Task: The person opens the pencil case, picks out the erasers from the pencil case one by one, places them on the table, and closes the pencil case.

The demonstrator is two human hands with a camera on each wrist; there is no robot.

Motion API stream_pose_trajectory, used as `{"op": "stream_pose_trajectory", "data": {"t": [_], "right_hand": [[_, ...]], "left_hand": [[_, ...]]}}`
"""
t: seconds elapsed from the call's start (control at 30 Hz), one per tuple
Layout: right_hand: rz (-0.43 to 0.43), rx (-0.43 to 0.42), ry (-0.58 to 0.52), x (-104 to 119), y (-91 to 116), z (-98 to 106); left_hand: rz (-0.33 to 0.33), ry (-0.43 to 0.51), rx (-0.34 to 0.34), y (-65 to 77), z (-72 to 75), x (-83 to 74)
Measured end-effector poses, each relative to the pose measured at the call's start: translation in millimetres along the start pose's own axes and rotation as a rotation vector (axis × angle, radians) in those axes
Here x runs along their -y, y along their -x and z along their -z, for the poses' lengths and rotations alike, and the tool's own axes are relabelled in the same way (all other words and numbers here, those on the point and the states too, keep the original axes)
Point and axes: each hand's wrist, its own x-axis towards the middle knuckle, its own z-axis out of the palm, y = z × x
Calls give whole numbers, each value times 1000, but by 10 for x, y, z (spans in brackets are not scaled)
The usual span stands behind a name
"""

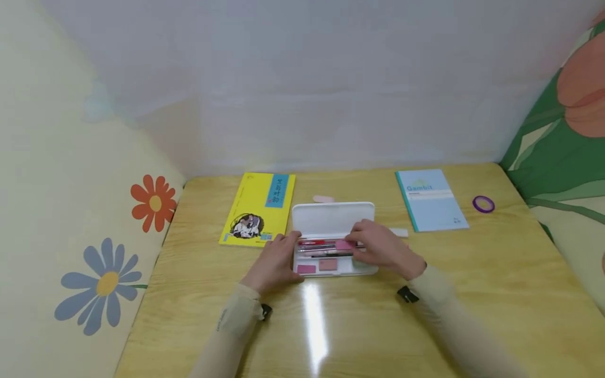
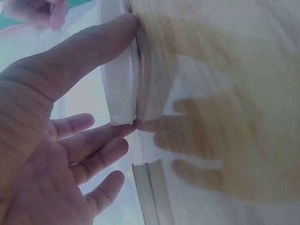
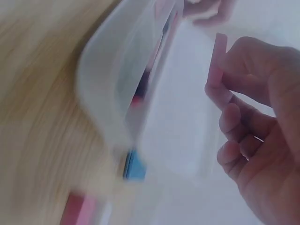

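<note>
A white pencil case lies with its lid raised, holding several pens and flat pink blocks like erasers. At its left end, my left hand grips the case, the thumb along the near side and fingers reaching round the end. Over the right part of the case, my right hand pinches a small pink eraser between thumb and fingertip. In the head view that eraser overlaps the pens.
A yellow book lies to the left and a light blue notebook to the right. Behind the lid is a pale pink oblong; a white block sits by the case's right side. A purple ring is farther right.
</note>
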Motion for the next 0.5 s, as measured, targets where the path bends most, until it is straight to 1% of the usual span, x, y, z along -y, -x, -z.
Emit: {"op": "stream_pose_trajectory", "data": {"t": [0.17,0.3,0.4,0.5], "right_hand": [[-125,11,15,-110,275,138],[-174,1,29,-193,453,204],[-209,16,30,-244,580,247],[-270,47,16,-298,709,274]], "left_hand": [[12,-4,1,-18,3,8],[26,-5,1,-23,-4,2],[38,-3,8,-27,-9,-5],[53,-2,18,-40,-6,-11]]}}
